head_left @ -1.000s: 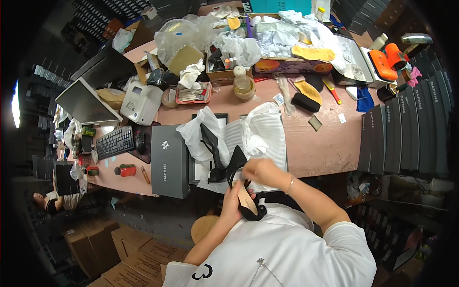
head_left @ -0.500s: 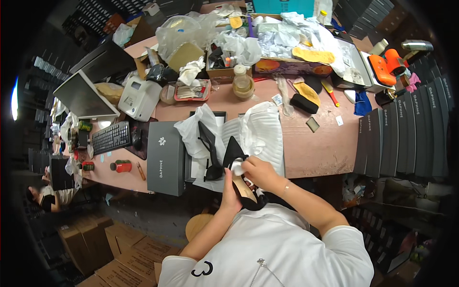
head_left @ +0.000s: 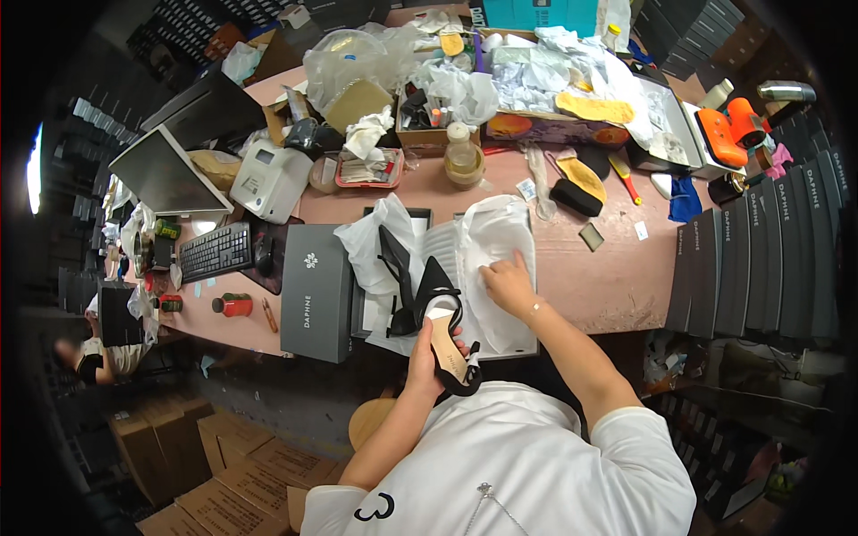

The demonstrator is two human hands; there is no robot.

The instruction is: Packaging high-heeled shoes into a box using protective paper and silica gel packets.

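My left hand (head_left: 425,359) grips a black pointed slingback shoe (head_left: 444,338) with a bow at the strap and a pale insole, held toe away from me. Some white stuffing shows inside its toe part. To its left, the matching black shoe (head_left: 396,279) lies on crumpled white tissue paper (head_left: 368,246) over the open shoebox. My right hand (head_left: 509,286) rests on a white paper sheet (head_left: 489,230) at the right side of the box, fingers apart. Ribbed white padding (head_left: 440,243) shows between the papers.
Left of the open box stands a grey lid (head_left: 308,295), near a keyboard (head_left: 214,253) and monitor (head_left: 168,170). Dark shoeboxes (head_left: 737,268) line the right edge. A glue jar (head_left: 463,161), a brush (head_left: 626,179) and a paper-filled carton (head_left: 554,125) stand farther back.
My right hand has left the shoe and moved right onto the white paper, which now spreads flatter. My left hand still holds the shoe, its insole now more exposed.
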